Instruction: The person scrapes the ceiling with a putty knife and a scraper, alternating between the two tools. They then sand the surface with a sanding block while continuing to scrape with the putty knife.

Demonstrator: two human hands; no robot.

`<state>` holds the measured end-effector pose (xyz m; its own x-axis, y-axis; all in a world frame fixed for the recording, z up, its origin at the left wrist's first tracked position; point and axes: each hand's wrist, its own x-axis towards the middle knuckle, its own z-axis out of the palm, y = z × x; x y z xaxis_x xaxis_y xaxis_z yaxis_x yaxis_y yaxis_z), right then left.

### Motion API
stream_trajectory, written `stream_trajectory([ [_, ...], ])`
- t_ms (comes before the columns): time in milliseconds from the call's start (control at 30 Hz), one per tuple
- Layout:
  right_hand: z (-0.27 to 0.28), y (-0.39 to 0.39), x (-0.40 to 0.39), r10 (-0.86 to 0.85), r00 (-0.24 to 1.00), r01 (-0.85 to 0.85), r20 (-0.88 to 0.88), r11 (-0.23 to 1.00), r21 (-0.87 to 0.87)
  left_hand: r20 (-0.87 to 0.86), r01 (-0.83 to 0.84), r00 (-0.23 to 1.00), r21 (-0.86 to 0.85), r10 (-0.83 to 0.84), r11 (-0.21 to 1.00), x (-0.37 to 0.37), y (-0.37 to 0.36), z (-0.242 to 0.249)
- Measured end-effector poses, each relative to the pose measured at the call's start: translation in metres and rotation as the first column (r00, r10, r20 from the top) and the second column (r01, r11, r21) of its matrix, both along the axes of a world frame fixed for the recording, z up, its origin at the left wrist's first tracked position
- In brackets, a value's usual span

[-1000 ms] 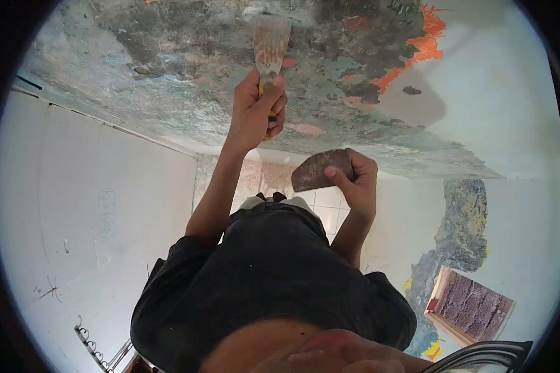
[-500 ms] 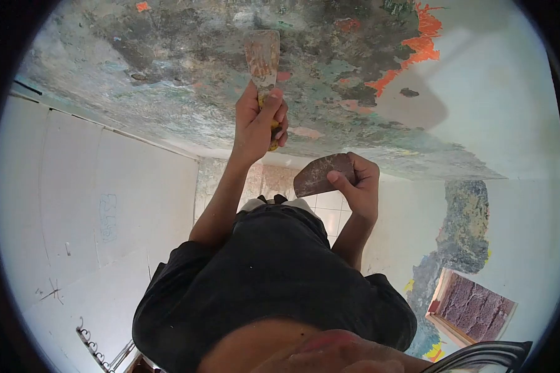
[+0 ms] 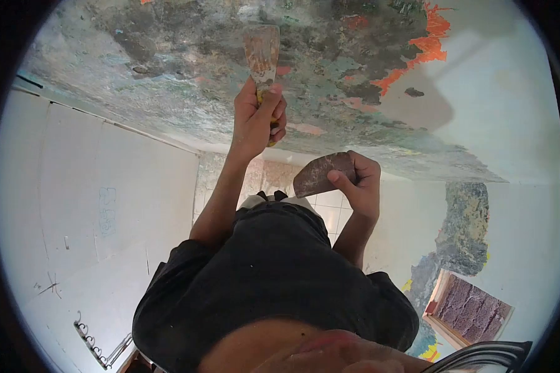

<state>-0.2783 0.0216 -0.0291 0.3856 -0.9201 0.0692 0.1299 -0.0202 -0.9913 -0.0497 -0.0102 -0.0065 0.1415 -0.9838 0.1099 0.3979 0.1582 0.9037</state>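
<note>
My left hand [image 3: 255, 121] is wrapped around the yellow-and-black handle of a putty knife [image 3: 262, 55], thumb laid along it. The knife's wide metal blade, smeared with rusty brown and grey, points up and overlaps the patchy wall [image 3: 186, 87] in this view. Lower and to the right, my right hand [image 3: 362, 186] pinches a flat dark-brown piece [image 3: 317, 176] with a curved edge and pale dusty marks. Its thumb presses on the near face, while the other fingers are mostly hidden behind. The two hands are apart, both in front of my body.
Ragged orange paint [image 3: 426, 50] borders the wall's bare grey area, beside smooth pale paint [image 3: 504, 105]. A white side wall [image 3: 74, 180] carries a hook rail [image 3: 90, 342]. Lower right is a framed opening [image 3: 470, 308] showing rough blocks. White floor tiles [image 3: 330, 208] show below.
The putty knife and my left hand have shifted very slightly up. The view has moved a little against the wall. Both hands keep the same grips.
</note>
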Motion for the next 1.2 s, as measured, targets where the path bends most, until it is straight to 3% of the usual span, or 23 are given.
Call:
stream_trajectory([
  [700,0.002,0.002,0.007,0.034,0.999,-0.034,-0.008,0.999,0.012,0.063,0.030,0.998,-0.005,-0.030,1.000,0.018,-0.004,-0.002],
  [1100,0.003,0.004,0.008,0.063,0.996,-0.064,-0.057,0.998,-0.020,0.191,0.088,0.979,-0.066,-0.074,0.994,0.031,-0.007,0.009],
  [1200,0.008,0.003,0.009,0.042,0.998,-0.044,-0.038,0.999,-0.032,0.179,0.081,0.981,-0.008,-0.078,0.997,0.035,-0.002,0.002],
])
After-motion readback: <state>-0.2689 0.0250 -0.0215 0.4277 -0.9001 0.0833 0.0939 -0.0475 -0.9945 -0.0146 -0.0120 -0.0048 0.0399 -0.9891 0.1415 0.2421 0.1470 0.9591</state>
